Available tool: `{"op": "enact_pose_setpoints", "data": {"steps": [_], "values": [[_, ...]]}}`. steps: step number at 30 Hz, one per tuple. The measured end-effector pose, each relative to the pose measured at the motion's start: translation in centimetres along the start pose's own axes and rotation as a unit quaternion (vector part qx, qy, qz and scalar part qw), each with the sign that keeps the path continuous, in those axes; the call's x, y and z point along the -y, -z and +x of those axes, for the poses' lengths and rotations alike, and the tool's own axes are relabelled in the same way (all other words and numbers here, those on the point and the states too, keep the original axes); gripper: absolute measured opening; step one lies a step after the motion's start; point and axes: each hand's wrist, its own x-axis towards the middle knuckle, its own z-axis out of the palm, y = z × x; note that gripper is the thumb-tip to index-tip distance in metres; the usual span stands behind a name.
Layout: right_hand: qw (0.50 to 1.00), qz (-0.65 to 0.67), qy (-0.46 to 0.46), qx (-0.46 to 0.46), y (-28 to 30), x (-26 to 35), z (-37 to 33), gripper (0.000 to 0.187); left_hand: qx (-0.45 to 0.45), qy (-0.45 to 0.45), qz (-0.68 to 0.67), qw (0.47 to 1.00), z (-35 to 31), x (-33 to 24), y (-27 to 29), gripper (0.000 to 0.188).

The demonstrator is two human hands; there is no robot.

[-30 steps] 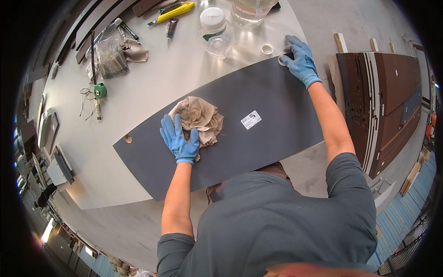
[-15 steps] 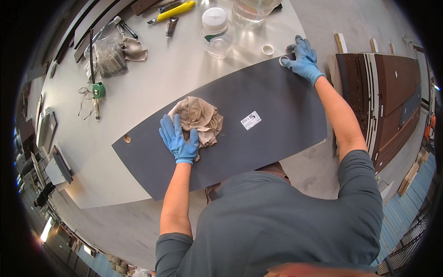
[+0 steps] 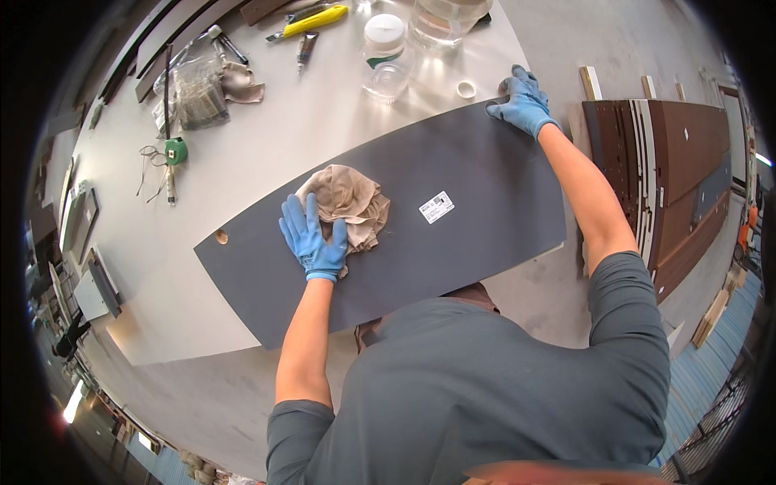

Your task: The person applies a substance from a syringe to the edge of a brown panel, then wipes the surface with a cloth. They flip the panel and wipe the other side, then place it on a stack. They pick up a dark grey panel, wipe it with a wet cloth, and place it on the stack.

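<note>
A dark grey panel (image 3: 396,259) with one curved long edge lies across the white table. My left hand (image 3: 314,246), in a blue glove, rests flat on its left part with fingers spread. Those fingers touch a crumpled beige cloth (image 3: 352,202). My right hand (image 3: 524,105), also gloved in blue, lies at the panel's far right corner, thumb stretched out to the left and apart from the fingers. Between the hands a white label (image 3: 436,207) is stuck on the panel. A small round hole (image 3: 221,237) shows near its left end.
Beyond the panel stand a clear white-capped jar (image 3: 384,61) and a larger clear container (image 3: 444,20), with a white ring (image 3: 466,89) nearby. A yellow cutter (image 3: 311,23), a tube (image 3: 305,50), a plastic bag (image 3: 198,97) and a green tape measure (image 3: 175,151) lie further left. Brown panels (image 3: 687,162) are stacked right.
My right hand has shifted slightly at the corner, and its thumb now covers a white ring shape that showed there before. My left hand and the cloth stay in place on the panel.
</note>
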Motion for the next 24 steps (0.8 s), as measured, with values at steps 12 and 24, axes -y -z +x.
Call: {"op": "enact_pose_setpoints", "data": {"steps": [12,24], "values": [[0.996,-0.067,0.050,-0.037,-1.1,-1.0,0.4,0.056,-0.008,0.005,-0.033,0.999,-0.3,0.3,0.0,0.079],[0.994,-0.071,0.023,0.079,1.5,0.6,1.0,0.062,-0.020,-0.008,-0.019,1.000,-0.1,0.2,0.0,0.079]]}}
